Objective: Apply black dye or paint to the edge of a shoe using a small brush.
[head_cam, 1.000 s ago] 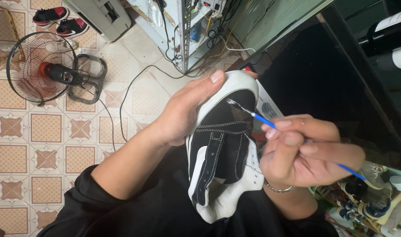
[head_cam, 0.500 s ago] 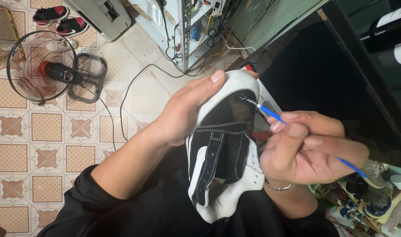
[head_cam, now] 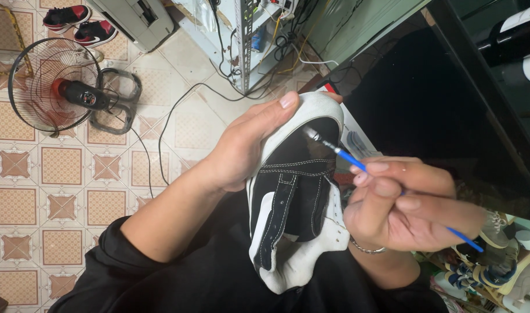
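The right hand (head_cam: 401,203) pinches a thin blue-handled paintbrush (head_cam: 358,163) between thumb and fingertips, the fingers closed tight on the shaft. The brush has a silver ferrule and a small pale tip that rests on the white toe rim of the shoe. Its handle runs diagonally, tip up-left and tail down-right, the blue end sticking out below the hand. A thin silver bracelet (head_cam: 366,249) circles the right wrist.

The left hand (head_cam: 244,150) clasps the black-and-white sneaker (head_cam: 294,203) from its left side, fingers stretched along the toe cap, the grip closed on the shoe. The sneaker is held up in front of the person's chest, above the lap. It has a black suede-like upper with white stitching, a white side panel with punched eyelet holes, and a white rubber toe band. Its long axis runs nearly vertical in the view, toe up and away from the person, heel opening down toward the black-sleeved body.

On the tiled floor (head_cam: 62,168) to the left lies a pedestal fan (head_cam: 53,87) tipped on its side, with a dark cable (head_cam: 160,127) snaking past it. A pair of red-and-black shoes (head_cam: 79,23) sits at the top left beside a grey machine (head_cam: 140,17). A metal rack with wires (head_cam: 253,35) stands behind the sneaker. To the right is a dark table edge (head_cam: 485,93), and small clutter, including miniature shoes (head_cam: 497,261), at bottom right. Nothing lies between brush and shoe.
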